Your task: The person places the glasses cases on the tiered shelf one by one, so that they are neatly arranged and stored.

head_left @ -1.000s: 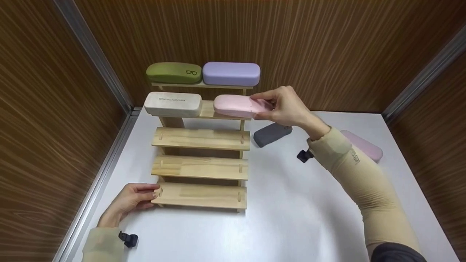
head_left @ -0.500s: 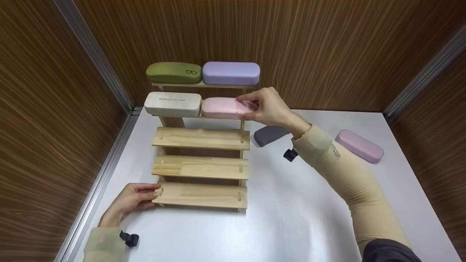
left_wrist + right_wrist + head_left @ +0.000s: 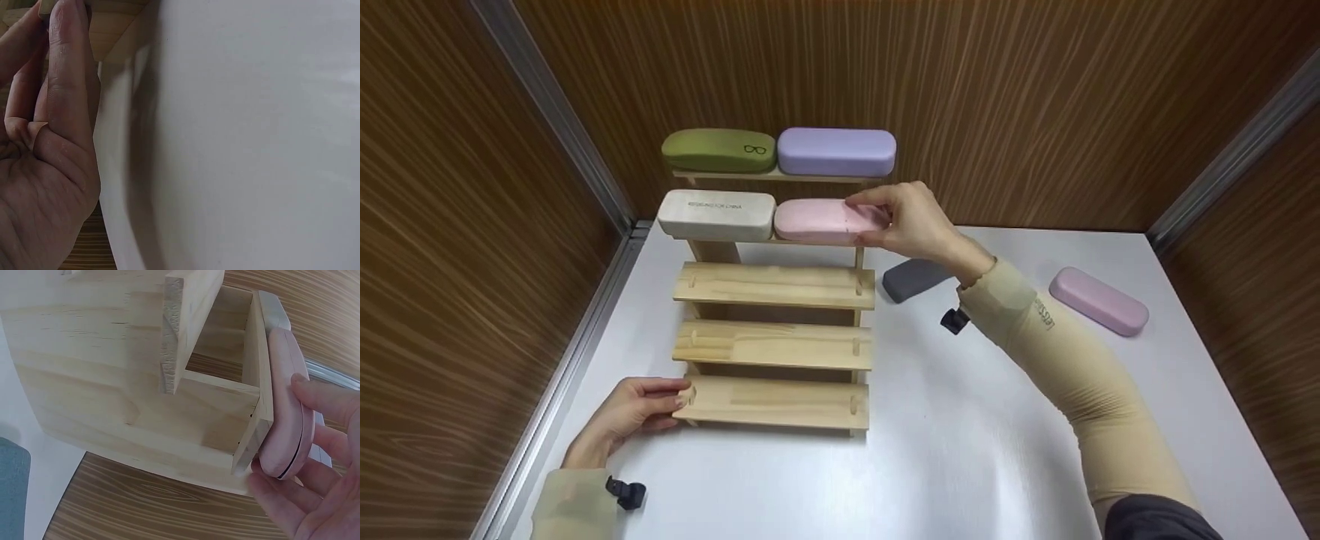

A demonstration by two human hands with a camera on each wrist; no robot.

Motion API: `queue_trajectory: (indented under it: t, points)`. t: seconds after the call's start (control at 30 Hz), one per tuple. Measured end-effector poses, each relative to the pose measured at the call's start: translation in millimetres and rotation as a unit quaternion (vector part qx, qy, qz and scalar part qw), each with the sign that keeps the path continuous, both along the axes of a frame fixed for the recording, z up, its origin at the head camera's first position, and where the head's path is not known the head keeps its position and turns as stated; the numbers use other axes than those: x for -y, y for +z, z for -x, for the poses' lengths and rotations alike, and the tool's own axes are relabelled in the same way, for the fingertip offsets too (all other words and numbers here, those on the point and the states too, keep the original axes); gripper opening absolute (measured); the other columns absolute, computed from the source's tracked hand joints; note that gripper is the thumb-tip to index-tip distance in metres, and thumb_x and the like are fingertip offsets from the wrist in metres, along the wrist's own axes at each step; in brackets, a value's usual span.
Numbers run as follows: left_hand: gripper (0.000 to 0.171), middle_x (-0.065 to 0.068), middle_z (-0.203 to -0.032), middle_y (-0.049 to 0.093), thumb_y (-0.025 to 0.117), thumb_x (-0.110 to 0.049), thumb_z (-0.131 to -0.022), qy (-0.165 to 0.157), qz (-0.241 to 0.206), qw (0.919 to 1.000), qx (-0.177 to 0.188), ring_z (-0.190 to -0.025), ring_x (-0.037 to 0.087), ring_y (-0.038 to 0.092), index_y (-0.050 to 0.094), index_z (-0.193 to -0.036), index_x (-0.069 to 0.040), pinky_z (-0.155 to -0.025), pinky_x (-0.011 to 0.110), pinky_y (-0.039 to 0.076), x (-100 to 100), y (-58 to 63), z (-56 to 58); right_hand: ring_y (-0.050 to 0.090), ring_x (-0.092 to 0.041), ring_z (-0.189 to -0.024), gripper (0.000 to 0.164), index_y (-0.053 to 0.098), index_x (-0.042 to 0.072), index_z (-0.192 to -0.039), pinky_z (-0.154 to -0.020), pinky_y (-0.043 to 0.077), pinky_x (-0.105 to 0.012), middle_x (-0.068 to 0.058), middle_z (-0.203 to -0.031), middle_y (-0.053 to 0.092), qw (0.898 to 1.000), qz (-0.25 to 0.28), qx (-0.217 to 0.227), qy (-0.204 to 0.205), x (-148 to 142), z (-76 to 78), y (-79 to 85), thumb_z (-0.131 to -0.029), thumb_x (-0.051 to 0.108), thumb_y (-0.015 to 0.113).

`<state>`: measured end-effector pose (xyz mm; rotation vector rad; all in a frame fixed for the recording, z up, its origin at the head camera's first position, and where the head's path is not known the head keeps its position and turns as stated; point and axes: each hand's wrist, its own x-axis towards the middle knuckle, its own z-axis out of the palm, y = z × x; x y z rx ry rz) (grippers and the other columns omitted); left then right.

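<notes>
My right hand [image 3: 911,221] grips the right end of a light pink glasses case [image 3: 814,220], thumb on one side and fingers on the other. In the right wrist view that case [image 3: 287,405] lies along the second shelf from the top of a stepped wooden rack [image 3: 780,285]. Its left end meets a white glasses case [image 3: 716,215] with small lettering. Down at the lowest shelf, my left hand [image 3: 626,412] pinches the board's left end; the left wrist view shows the fingers [image 3: 67,67] at the wood's edge.
On the top shelf sit a green glasses case [image 3: 718,150] and a lavender one [image 3: 837,151]. A dark grey case [image 3: 911,280], partly behind my right wrist, and a mauve-pink case [image 3: 1099,300] lie on the white table [image 3: 945,450]. Wood-grain walls [image 3: 840,75] enclose the back and sides.
My right hand has moved left with the pink glasses case, closing the gap to the white case; it has barely shifted over the last half second. The left hand has stayed in place.
</notes>
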<state>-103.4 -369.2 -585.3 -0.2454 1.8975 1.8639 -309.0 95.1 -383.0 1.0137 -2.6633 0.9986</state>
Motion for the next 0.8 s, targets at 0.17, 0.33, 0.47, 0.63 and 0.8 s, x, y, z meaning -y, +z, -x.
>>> queue_trajectory:
  t: [0.17,0.33,0.47,0.63,0.8]
  points:
    - [0.030,-0.012,-0.110,0.082,0.078,-0.004,-0.104,0.000,-0.006,1.0000,-0.001,-0.093,0.006,0.080,0.082,-0.133,-0.011,-0.082,0.023,0.073,0,0.6,0.5,0.054,-0.018,-0.079,0.048,0.083,0.010,-0.132,-0.066,0.035,-0.025,-0.010,-0.104,0.083,1.000,0.006,-0.014,0.003,-2,-1.2,-1.4,-0.087,0.018,0.098]
    - [0.029,-0.013,-0.110,0.082,0.079,-0.003,-0.103,0.002,-0.009,1.0000,0.000,-0.093,0.005,0.081,0.084,-0.130,-0.013,-0.083,0.023,0.073,0,0.7,0.6,0.068,-0.017,-0.087,0.051,0.082,0.009,-0.133,-0.072,0.049,-0.023,-0.010,-0.115,0.086,1.000,0.015,-0.020,0.004,-5,-4.0,-1.4,-0.086,0.020,0.100]
    - [0.028,-0.013,-0.109,0.084,0.080,-0.003,-0.102,0.008,-0.012,0.9999,0.007,-0.093,0.006,0.081,0.085,-0.126,-0.016,-0.083,0.024,0.073,1,0.4,0.4,0.078,-0.020,-0.099,0.051,0.082,0.006,-0.132,-0.085,0.066,-0.033,-0.011,-0.122,0.086,0.999,0.025,-0.022,0.008,-11,-6.5,-0.5,-0.087,0.020,0.100]
    - [0.029,-0.012,-0.111,0.084,0.080,-0.003,-0.102,0.008,-0.011,0.9999,0.010,-0.093,0.007,0.082,0.084,-0.129,-0.013,-0.082,0.024,0.073,3,0.4,0.2,0.083,-0.027,-0.113,0.048,0.080,0.003,-0.133,-0.100,0.073,-0.046,-0.014,-0.128,0.085,0.999,0.031,-0.029,0.011,-22,-10.2,0.4,-0.090,0.015,0.096]
    - [0.030,-0.011,-0.111,0.084,0.080,-0.003,-0.103,0.005,-0.009,0.9999,0.010,-0.093,0.007,0.082,0.083,-0.132,-0.010,-0.083,0.025,0.073,3,1.2,-0.3,0.082,-0.032,-0.120,0.045,0.080,0.000,-0.134,-0.102,0.073,-0.049,-0.017,-0.131,0.083,0.998,0.040,-0.041,0.004,-36,-14.2,0.4,-0.094,0.015,0.093]
